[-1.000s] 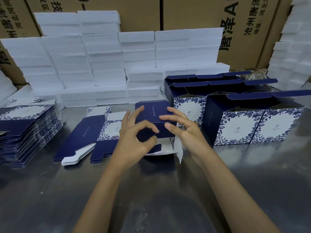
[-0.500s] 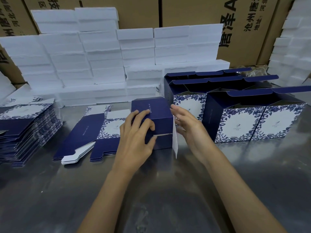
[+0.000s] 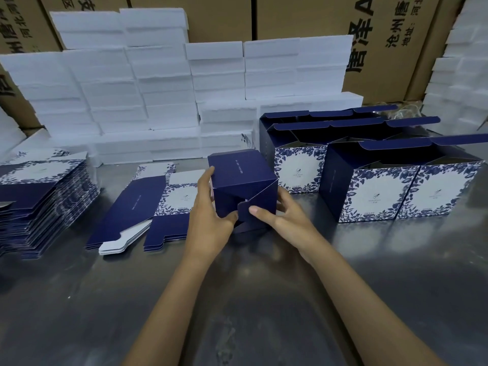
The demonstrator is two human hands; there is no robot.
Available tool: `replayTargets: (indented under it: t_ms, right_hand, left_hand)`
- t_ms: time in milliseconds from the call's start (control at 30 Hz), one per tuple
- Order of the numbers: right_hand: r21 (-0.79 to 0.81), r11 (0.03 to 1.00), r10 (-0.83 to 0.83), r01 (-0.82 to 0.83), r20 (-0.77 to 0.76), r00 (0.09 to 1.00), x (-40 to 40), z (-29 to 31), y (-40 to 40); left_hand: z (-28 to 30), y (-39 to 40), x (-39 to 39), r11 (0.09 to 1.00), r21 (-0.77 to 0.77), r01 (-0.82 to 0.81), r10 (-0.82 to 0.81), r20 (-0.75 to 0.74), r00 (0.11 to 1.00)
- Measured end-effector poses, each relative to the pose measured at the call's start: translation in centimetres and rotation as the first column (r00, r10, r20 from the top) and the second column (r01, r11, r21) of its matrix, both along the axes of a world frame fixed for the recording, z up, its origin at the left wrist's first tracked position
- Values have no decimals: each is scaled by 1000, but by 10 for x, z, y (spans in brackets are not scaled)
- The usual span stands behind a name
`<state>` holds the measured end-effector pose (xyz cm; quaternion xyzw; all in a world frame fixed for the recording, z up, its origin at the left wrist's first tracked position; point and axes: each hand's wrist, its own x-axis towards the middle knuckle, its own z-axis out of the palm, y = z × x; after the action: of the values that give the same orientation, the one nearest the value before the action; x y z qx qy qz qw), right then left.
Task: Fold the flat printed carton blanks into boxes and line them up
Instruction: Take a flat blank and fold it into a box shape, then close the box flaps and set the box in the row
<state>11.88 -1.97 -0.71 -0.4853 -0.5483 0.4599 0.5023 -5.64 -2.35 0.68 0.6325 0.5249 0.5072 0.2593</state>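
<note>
A navy carton (image 3: pixel 241 180) stands squared up on the steel table, its bottom flaps facing me. My left hand (image 3: pixel 211 220) grips its left side, thumb on the flap face. My right hand (image 3: pixel 285 217) holds the right side, its thumb pressing a rounded navy flap (image 3: pixel 247 211) against the bottom. A short pile of flat blanks (image 3: pixel 140 207) lies just left of the carton. A tall stack of blanks (image 3: pixel 39 196) sits at the far left. Several folded boxes (image 3: pixel 375 186), lids open, stand in rows at the right.
White foam blocks (image 3: pixel 163 88) are stacked along the back, and more (image 3: pixel 459 83) rise at the right. Brown printed shipping cartons (image 3: pixel 303 19) form the wall behind. The steel table (image 3: pixel 237 313) spreads bare toward me.
The carton has been turned so its bottom faces me. Both hands shifted from its top and side to the bottom flaps, and the loose white flap is folded in.
</note>
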Motion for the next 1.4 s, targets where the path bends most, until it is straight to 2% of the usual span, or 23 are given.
replayTargets:
  t_ms: [133,467,533,600,667,800,867,967,1067,1100,1167,1233,1300,1400]
  right_hand:
    - [79,984,-167,162,67,984,-7,-5,4]
    - [135,943,-317,306,76,945,-12,-8,4]
    - [124,948,-303,294,68,950,-10,-6,3]
    - [76,974,-213,214,-16,977,-7,-1,1]
    - [2,995,-100,101,-142,985,-4,7,-3]
    - [-153,986,-104,72,-212,972,2,16,-4]
    - [-146,989,-61,17,-304,951,5,14,-1]
    - [-51,998,-7,-21,-496,868,11,15,0]
    - [-71,997,-34,-14,-620,784,15,15,1]
    - [-89,996,-72,24,-584,808,15,14,1]
    - [-117,979,-198,165,-384,902,13,13,2]
    - [-65,947,-320,313,-203,926,10,12,1]
    - [-1,921,-385,389,-139,912,6,18,-4]
    - [-1,936,-348,352,-149,925,-2,34,-14]
  left_hand:
    - [0,0,1,998,-60,-7,8,22,1000]
    - [9,-7,6,996,-79,30,-24,74,997]
    - [12,-9,8,993,-95,68,-57,110,992]
    - [18,-9,8,986,-131,100,-71,209,975]
    - [23,-7,5,978,-179,109,-40,347,937]
    - [32,-10,-2,972,-192,132,7,590,807]
    - [33,-13,-2,980,-179,93,50,662,748]
    - [30,-10,-6,972,-228,48,150,768,622]
    - [27,-4,-16,945,-298,137,183,824,536]
    - [26,-4,-17,942,-289,171,155,826,542]
    - [27,-2,-17,949,-254,184,96,795,599]
    - [27,-1,-16,956,-250,152,84,733,675]
    - [27,1,-14,955,-252,159,55,674,737]
    - [29,1,-6,950,-276,144,23,524,852]
